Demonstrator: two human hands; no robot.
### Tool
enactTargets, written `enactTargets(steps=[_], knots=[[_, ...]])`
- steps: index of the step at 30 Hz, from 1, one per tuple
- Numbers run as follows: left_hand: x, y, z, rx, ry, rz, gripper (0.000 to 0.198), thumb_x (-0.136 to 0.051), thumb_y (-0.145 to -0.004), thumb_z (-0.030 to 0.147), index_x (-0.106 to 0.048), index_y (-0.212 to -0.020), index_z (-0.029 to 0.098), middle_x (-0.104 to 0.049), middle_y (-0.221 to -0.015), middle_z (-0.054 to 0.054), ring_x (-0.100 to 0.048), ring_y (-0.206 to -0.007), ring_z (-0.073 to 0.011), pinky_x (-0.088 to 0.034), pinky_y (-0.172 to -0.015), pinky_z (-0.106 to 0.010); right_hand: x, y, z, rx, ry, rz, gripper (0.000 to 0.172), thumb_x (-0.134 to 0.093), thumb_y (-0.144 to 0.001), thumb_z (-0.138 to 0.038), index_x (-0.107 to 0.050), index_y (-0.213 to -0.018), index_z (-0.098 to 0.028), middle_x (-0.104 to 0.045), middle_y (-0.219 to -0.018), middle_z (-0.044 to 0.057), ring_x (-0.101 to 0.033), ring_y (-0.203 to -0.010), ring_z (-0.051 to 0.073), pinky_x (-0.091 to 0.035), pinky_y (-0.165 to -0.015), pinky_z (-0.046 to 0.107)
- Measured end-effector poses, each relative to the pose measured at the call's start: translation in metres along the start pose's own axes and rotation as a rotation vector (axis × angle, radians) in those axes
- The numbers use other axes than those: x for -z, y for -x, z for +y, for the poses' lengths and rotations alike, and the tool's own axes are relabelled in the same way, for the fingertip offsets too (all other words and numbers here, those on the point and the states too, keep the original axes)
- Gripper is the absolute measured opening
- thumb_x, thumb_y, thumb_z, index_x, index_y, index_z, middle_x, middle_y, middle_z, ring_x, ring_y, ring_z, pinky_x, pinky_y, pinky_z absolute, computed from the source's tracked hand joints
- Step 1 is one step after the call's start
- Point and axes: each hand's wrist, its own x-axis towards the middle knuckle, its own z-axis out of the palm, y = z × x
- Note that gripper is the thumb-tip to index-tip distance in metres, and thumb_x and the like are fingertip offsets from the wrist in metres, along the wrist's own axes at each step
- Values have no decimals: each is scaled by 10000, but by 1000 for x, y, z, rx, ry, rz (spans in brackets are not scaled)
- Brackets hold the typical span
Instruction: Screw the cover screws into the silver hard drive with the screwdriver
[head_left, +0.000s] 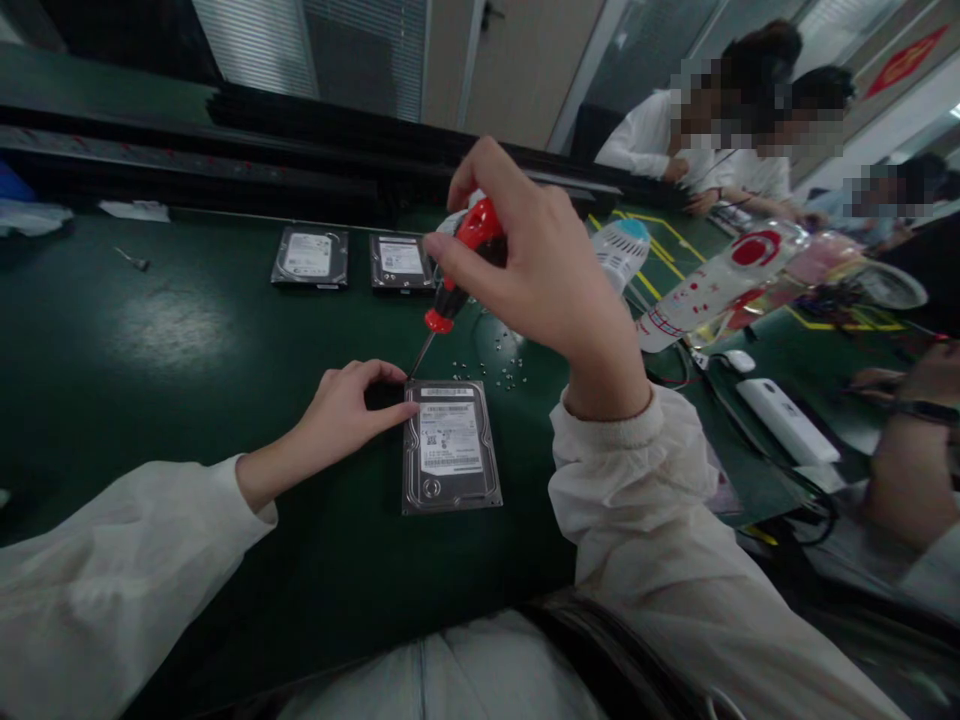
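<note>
A left hand (pixel 349 405) is touching a hard drive (pixel 450 440) while a right hand (pixel 540 270) is holding a screwdriver (pixel 452 296) to its corner.
On the green tabletop (pixel 225 400), two other drives (pixel 310 256) are lying farther back; the left thumb and forefinger are spreading apart against the left edge and far-left corner of the hard drive, though whether they are pinching anything I cannot tell; the hard drive, a flat silver-grey box wearing a white printed label, is lying label up in front of the person, its long axis running nearly straight away; the red-and-black screwdriver is slanting, its thin shaft pointing down-left to that corner; loose screws (pixel 498 347) are scattering beyond; the right fingers are gripping the handle from above.
</note>
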Motion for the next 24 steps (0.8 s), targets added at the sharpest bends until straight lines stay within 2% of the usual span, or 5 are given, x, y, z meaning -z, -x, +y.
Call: enactTargets(steps=[3,9,14,20,24], knots=[[0,0,1,4,14,2,447,-735,-830,572,-714,-1103,219,-746,-1120,-74,-681,-1052,-318,-485,-1000,-527,0,0,1,71,-42,-3,191,-553,-874,-245,-491,-1053,-225,-620,-917,24,-548,-767,175,-355,-707,321],[0,0,2,17,15,1,448,-743,-827,563,-716,-1106,213,-739,-1126,-73,-673,-1072,-322,-476,-1013,-536,-3,-2,3,4,-21,22,170,-553,-962,-383,-490,-1009,-232,-608,-828,6,-535,-716,161,-342,-684,320],[0,1,1,13,24,8,449,-745,-825,564,-719,-1106,216,-741,-1120,-75,-671,-1075,-327,-480,-1003,-535,-1,-1,0,72,-71,5,258,-598,-865,-250,-457,-1080,-229,-594,-881,17,-510,-684,161,-331,-666,329],[0,1,2,6,25,14,437,-751,-824,557,-719,-1103,222,-741,-1118,-69,-675,-1066,-321,-487,-992,-533,0,0,-3,-7,4,27,234,-600,-935,-421,-475,-1019,-243,-581,-792,6,-509,-665,167,-300,-644,323],[0,1,2,9,30,12,429,-752,-823,550,-721,-1099,223,-743,-1113,-64,-677,-1069,-321,-483,-998,-536,2,0,-2,45,-42,0,258,-622,-842,-240,-469,-1049,-247,-616,-872,16,-562,-727,184,-330,-643,320]])
